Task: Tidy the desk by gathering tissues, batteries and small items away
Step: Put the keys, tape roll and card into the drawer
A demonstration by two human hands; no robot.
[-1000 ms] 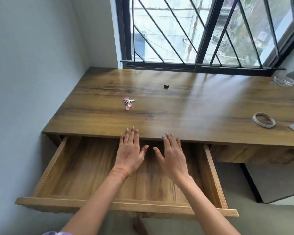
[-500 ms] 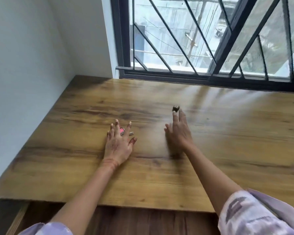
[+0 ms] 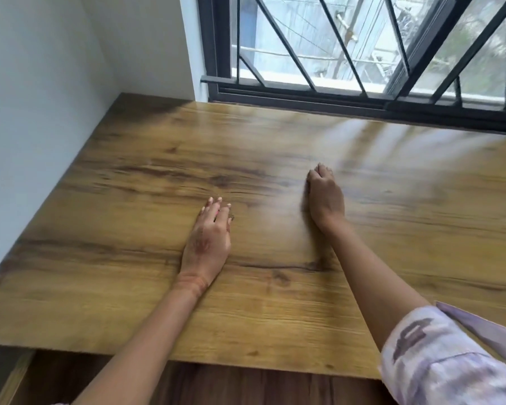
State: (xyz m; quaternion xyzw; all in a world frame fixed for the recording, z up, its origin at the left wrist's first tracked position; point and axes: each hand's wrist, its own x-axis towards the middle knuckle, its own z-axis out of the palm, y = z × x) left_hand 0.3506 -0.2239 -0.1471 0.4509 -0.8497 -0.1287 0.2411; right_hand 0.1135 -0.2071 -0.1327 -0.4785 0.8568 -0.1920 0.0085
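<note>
My left hand (image 3: 209, 244) lies palm down on the wooden desk (image 3: 123, 182), its fingers laid over the small bunch of keys with pink tags. Only a metal tip of the keys (image 3: 231, 216) and a sliver of pink show between the fingers. Further back and to the right, my right hand (image 3: 324, 194) rests on the desk with its fingers curled shut over the spot where the small black item lay. That item is hidden under the fingers.
The open drawer (image 3: 246, 387) shows below the desk's front edge, its left side wall (image 3: 15, 378) at the lower left. A white wall (image 3: 35, 97) borders the desk on the left. A barred window (image 3: 333, 54) runs along the back.
Both hands left the drawer and reached onto the desk. The left hand has slid over the keys. The right hand's fingers have curled shut over the small black item, which has dropped out of sight.
</note>
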